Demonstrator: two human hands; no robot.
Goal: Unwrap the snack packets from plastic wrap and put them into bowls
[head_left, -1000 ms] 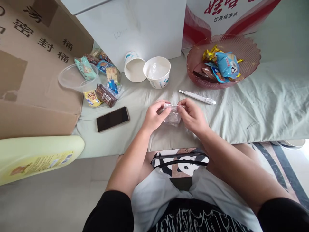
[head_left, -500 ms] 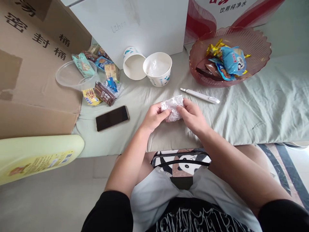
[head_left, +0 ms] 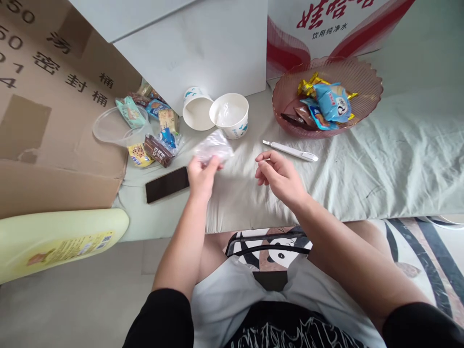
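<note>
My left hand (head_left: 203, 176) pinches a folded piece of clear, crinkled plastic wrap (head_left: 213, 146) between thumb and fingers, with its far end smeared a little by motion. Just beyond it stands an upright white paper cup (head_left: 231, 116) with clear plastic inside. A second paper cup (head_left: 197, 110) lies on its side against it. My right hand (head_left: 277, 174) is apart from the wrap, fingers loosely curled and holding nothing. Right behind that hand, a white utility knife (head_left: 291, 151) lies on the cloth.
A pink scalloped bowl (head_left: 366, 104) of wrapped snacks stands at the back right. Several snack packets (head_left: 159, 150) and a clear plastic lid (head_left: 103, 133) lie left, near a phone (head_left: 167, 185). A cardboard box (head_left: 72, 159), a white box (head_left: 217, 58) and a yellow bottle (head_left: 65, 241) border the cloth.
My right hand has let go of the plastic wrap. My left hand has carried the wrap left and toward the cups. The view has shifted slightly.
</note>
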